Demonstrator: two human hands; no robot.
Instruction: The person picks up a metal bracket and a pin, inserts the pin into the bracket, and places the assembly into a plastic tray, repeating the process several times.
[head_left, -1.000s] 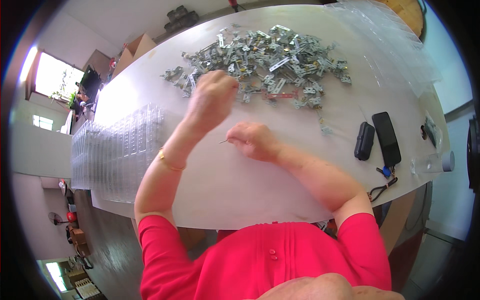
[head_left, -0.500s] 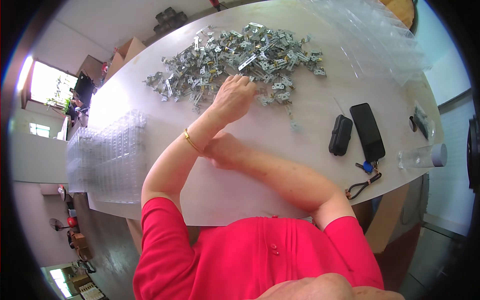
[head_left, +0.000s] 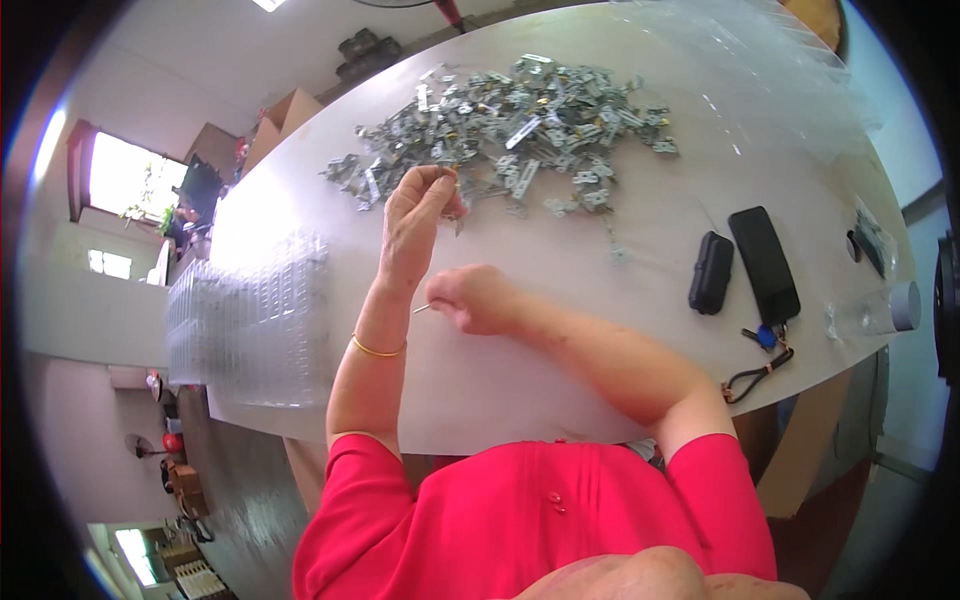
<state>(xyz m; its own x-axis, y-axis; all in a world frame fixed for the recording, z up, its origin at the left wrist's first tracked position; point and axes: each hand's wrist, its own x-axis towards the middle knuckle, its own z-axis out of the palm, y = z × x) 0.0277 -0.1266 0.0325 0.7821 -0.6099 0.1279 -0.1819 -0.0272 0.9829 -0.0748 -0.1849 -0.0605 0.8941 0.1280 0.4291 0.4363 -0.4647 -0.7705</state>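
A heap of small silver metal brackets, with brassy bits among them, is spread over the far middle of the table. Raised just in front of its near left edge, my left hand is closed, pinching a small metal bracket that is partly hidden by the fingers. My right hand is closed too, nearer to me and slightly to the right. From its fingers a thin pale rod sticks out to the left; the rest of it is covered.
Stacked clear plastic trays stand at the table's left edge. Clear plastic sheets lie far right. Nearer on the right are a black case, a phone, keys with a strap and a clear bottle.
My left hand has drawn back from the heap to the left, now with a bracket in its fingers. My right hand has come out from below the left wrist, showing the rod.
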